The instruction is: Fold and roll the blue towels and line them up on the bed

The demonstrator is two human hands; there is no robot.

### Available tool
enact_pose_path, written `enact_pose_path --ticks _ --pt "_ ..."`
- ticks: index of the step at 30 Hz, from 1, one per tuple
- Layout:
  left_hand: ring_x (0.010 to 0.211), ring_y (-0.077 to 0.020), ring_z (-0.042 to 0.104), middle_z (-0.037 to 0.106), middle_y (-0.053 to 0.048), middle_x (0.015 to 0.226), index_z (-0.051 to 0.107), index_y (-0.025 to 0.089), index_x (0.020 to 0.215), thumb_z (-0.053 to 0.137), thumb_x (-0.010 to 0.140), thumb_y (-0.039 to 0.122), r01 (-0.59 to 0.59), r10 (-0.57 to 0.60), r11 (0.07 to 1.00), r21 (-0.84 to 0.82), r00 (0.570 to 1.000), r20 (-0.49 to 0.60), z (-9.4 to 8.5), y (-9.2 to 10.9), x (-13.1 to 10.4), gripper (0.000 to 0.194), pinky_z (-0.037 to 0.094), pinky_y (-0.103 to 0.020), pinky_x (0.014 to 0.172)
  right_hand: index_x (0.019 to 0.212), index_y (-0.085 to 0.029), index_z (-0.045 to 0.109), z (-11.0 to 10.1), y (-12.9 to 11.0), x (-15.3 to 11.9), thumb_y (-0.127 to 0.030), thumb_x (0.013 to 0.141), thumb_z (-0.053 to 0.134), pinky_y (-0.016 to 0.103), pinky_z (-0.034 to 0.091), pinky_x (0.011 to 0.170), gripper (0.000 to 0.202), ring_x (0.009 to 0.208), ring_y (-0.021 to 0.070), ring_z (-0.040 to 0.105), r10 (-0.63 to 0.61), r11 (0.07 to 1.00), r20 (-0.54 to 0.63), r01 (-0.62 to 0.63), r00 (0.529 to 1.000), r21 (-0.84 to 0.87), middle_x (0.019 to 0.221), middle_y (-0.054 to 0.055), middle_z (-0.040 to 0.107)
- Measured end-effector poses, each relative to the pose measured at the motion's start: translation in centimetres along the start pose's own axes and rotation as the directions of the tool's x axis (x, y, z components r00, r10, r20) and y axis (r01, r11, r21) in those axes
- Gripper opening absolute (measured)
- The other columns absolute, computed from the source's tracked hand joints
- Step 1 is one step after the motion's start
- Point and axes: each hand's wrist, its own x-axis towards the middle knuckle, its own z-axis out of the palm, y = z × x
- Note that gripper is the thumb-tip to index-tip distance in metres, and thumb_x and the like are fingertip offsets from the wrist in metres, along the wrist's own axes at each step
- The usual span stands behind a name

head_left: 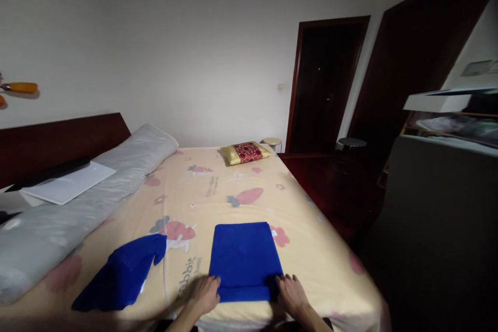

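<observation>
A blue cloth (245,251) lies flat on the bed in a near-square shape, with a narrow strip folded over along its near side. At its near left corner my left hand (206,293) is closed, fingertips gripping the edge. My right hand (292,293) pinches the near right corner in the same way, its thumb partly hidden. To the left of my left hand, apart from it, rests a second blue cloth (122,272), loosely bunched, with a small white tag showing at its lower edge.
The bed (311,254) has a cream sheet with carrot and rabbit prints. A long grey bolster (116,171) runs along the left, with a white folder (70,184) on it. A red and gold pillow (246,153) lies at the far edge. A dark cabinet (439,228) stands right.
</observation>
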Motion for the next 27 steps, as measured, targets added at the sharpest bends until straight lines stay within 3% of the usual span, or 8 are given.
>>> enact_pose_path --ticks 4,8,13,17,21,27 --pt "0.138 -0.0282 0.037 0.045 -0.014 0.148 0.045 0.016 0.138 0.039 0.078 0.008 0.041 -0.039 0.999 0.036 0.998 -0.049 1.1 -0.2 0.5 0.061 0.028 -0.048 0.115 0.125 -0.011 0.058 -0.7 -0.3 0.2 -0.004 0.077 0.037 0.050 0.041 0.093 0.053 0.113 0.0338 0.058 0.039 0.998 0.005 -0.038 0.999 -0.045 0.122 0.022 0.064" --pt "0.140 -0.0231 0.034 0.042 -0.010 0.151 0.040 0.018 0.142 0.024 0.074 -0.007 -0.073 0.075 0.995 0.062 0.997 -0.032 3.4 0.5 1.1 0.075 0.027 -0.045 0.116 0.127 -0.018 0.058 -0.3 -1.8 0.0 -0.003 0.082 0.033 0.044 0.039 0.101 0.053 0.119 0.0281 0.055 -0.033 0.998 0.030 0.035 0.999 -0.049 0.129 0.016 0.061" --pt "0.143 -0.0252 0.030 0.035 -0.010 0.155 0.036 0.022 0.144 0.033 0.079 0.004 -0.250 0.250 0.968 -0.035 0.968 0.004 5.2 2.9 0.8 0.067 0.027 -0.045 0.117 0.129 -0.020 0.056 0.1 -4.3 -0.6 -0.011 0.085 0.040 0.046 0.037 0.106 0.048 0.123 0.0285 0.052 -0.188 0.982 0.057 0.189 0.980 -0.003 0.134 0.013 0.058" --pt "0.143 -0.0271 0.029 0.037 -0.010 0.154 0.035 0.024 0.144 0.037 0.084 0.013 -0.316 0.315 0.947 -0.059 0.949 -0.019 5.7 4.2 0.3 0.061 0.026 -0.048 0.117 0.131 -0.018 0.053 -0.7 -5.6 -1.0 -0.018 0.083 0.045 0.049 0.034 0.109 0.048 0.128 0.0306 0.048 -0.295 0.954 0.127 0.285 0.947 0.094 0.137 0.015 0.056" --pt "0.143 -0.0282 0.027 0.034 -0.012 0.155 0.036 0.023 0.144 0.035 0.084 0.013 -0.273 0.274 0.960 -0.062 0.962 0.011 5.6 3.6 0.3 0.061 0.023 -0.050 0.118 0.132 -0.017 0.052 -0.6 -5.5 -0.8 -0.021 0.080 0.048 0.053 0.033 0.110 0.052 0.130 0.0327 0.045 -0.290 0.955 0.178 0.272 0.940 0.117 0.139 0.017 0.054" --pt "0.144 -0.0300 0.026 0.035 -0.013 0.154 0.037 0.020 0.143 0.039 0.080 0.012 -0.163 0.164 0.984 -0.065 0.986 0.008 4.4 1.6 0.7 0.064 0.025 -0.048 0.117 0.134 -0.016 0.050 -0.3 -4.0 -0.4 -0.018 0.074 0.054 0.055 0.031 0.110 0.060 0.133 0.0337 0.042 -0.144 0.989 0.177 0.136 0.974 0.057 0.143 0.019 0.048"
